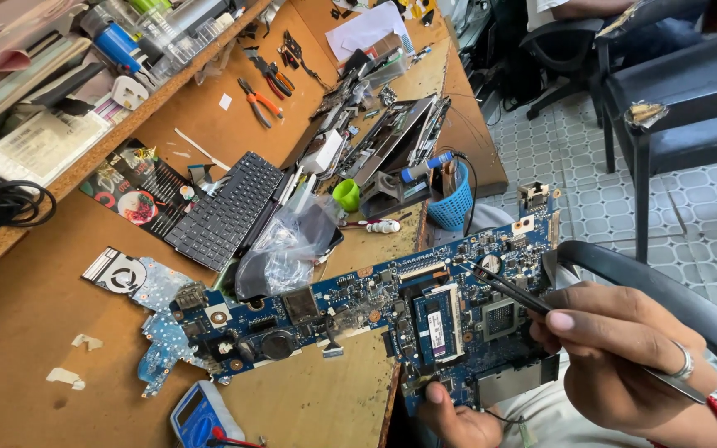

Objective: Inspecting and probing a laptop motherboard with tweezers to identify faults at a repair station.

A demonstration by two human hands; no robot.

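Left hand [458, 419] grips the blue laptop motherboard [392, 319] by its near edge, overhanging the wooden bench [309, 398]; right hand [624, 353] pinches black metal tweezers [504, 289], tip on board. Best: steady board, light tip pressure.

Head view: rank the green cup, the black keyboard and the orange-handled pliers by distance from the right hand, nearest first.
From the right hand:
1. Green cup, mid-bench beside the blue basket.
2. Black keyboard, left of the cup.
3. Orange-handled pliers, at the far back of the bench.
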